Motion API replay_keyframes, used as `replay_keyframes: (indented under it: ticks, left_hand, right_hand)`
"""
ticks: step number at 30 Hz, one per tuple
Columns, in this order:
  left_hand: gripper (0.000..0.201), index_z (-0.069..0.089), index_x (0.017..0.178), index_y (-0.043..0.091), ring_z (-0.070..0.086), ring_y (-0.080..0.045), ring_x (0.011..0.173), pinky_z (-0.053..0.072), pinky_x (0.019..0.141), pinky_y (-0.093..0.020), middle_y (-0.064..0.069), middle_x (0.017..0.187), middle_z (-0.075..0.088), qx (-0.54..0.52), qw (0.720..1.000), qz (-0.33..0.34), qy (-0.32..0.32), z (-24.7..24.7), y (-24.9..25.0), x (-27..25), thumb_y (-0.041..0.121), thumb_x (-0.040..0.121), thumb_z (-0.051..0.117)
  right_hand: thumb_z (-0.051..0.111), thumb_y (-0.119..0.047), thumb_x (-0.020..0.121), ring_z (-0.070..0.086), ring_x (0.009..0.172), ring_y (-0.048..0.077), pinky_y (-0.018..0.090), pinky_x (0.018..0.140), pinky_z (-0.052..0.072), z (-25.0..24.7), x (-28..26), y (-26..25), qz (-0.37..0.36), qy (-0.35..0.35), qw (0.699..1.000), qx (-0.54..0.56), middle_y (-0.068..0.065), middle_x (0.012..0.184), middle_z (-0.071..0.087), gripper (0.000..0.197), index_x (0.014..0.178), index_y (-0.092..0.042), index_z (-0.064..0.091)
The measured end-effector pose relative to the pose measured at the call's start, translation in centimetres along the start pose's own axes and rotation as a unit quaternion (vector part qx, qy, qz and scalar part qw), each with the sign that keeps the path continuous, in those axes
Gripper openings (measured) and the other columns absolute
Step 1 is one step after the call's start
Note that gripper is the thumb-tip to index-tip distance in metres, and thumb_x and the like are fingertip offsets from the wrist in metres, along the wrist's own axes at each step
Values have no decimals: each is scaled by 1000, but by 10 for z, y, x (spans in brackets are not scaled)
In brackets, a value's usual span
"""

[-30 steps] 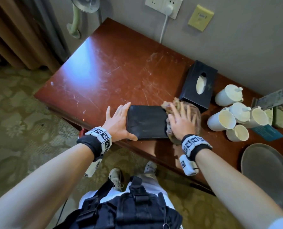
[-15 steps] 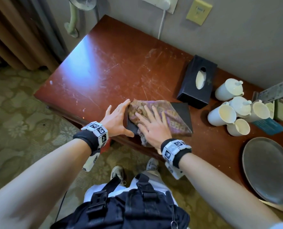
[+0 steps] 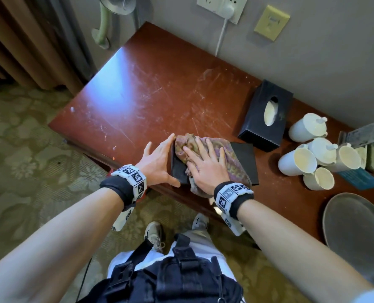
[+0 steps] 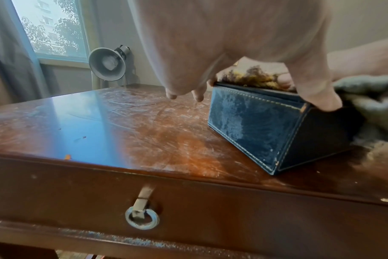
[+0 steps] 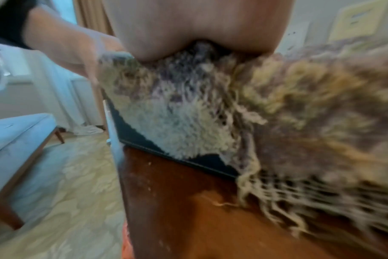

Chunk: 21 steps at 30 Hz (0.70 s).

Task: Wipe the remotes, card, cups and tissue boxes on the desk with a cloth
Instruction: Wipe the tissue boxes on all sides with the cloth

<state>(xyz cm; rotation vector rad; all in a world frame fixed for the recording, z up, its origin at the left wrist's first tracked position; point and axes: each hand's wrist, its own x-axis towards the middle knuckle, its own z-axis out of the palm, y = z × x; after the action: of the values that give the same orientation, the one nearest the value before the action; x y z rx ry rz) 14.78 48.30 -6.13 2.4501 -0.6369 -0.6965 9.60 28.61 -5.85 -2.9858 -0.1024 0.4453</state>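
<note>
Right hand (image 3: 205,169) pressing frayed cloth (image 3: 231,158) flat, fingers spread, atop black tissue box (image 3: 244,157); left hand (image 3: 159,165) bracing its end, fingers straight

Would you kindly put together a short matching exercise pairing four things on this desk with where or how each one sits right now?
Things:
1. cloth
2. left hand
3. far tissue box
4. grey plate

States:
A. braced against the left end of the near tissue box
B. at the desk's right near corner
C. pressed flat under the right hand
D. beside the white cups, near the wall

Pairs: 1-C, 2-A, 3-D, 4-B
</note>
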Motion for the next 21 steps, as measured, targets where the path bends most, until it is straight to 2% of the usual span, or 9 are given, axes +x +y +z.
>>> replay_keyframes:
  ticks: [3, 5, 7, 9, 13, 16, 18, 21]
  left_hand:
    - [145, -21, 154, 23, 8, -13, 152, -12, 121, -51, 0, 167, 1, -6, 1000, -5, -1, -1, 2, 0, 59, 62, 85]
    - [145, -20, 155, 22, 10, -13, 152, -12, 121, -52, 0, 167, 2, -3, 1000, -4, 1, -1, 4, -1, 58, 62, 85]
    - [143, -18, 155, 23, 12, -13, 151, -13, 121, -52, 1, 166, 3, -2, 1000, 2, 5, -1, 3, -1, 58, 62, 85]
    - [140, -14, 156, 24, 12, -13, 151, -13, 120, -53, 3, 166, 3, -4, 1000, 13, 8, -1, -1, -2, 60, 62, 84]
    - [134, -8, 157, 25, 5, -11, 152, -11, 120, -55, 6, 166, -4, 5, 999, 41, 5, 1, -8, -2, 57, 64, 84]
    - [135, -8, 157, 25, 5, -11, 152, -11, 120, -56, 6, 166, -5, 8, 999, 52, -5, -2, -10, 0, 56, 63, 84]
    - [135, -9, 157, 25, 5, -11, 152, -11, 120, -56, 7, 166, -6, 8, 998, 59, -7, -2, -11, 1, 56, 64, 84]
    - [132, -9, 157, 23, 7, -13, 152, -12, 120, -54, 6, 166, -4, 2, 998, 66, -4, -1, -13, 1, 51, 66, 84]
  right_hand:
    - [19, -51, 102, -12, 150, 26, 65, 115, -4, 1, 21, -23, 79, 18, 996, 22, -7, 165, -6, 51, 151, -51, 4]
    - [18, -52, 101, -11, 150, 30, 67, 114, -4, 0, 28, -37, 100, 15, 994, 28, -6, 165, -6, 52, 151, -50, 4]
    - [17, -53, 101, -12, 150, 28, 64, 115, -5, -1, 23, -28, 80, 2, 996, 25, -8, 164, -7, 52, 151, -50, 3]
    - [18, -52, 102, -12, 150, 21, 60, 117, -5, -2, 11, 2, 73, 3, 997, 20, -10, 164, -8, 51, 150, -51, 4]
    - [20, -49, 102, -9, 151, 22, 59, 118, -3, -8, -4, 48, 187, 22, 981, 56, -6, 165, -5, 51, 152, -49, 7]
    - [22, -49, 102, -4, 150, 33, 64, 116, 0, -1, 2, 18, 235, 56, 970, 40, 5, 165, -1, 55, 154, -40, 8]
    - [19, -50, 102, -5, 149, 39, 66, 115, 0, 7, 4, -18, 203, 55, 977, 32, 12, 164, -2, 57, 156, -35, 5]
    - [18, -50, 102, -10, 149, 37, 67, 114, -3, 17, 2, -60, 102, 34, 994, 9, 10, 164, -7, 59, 156, -31, 5]
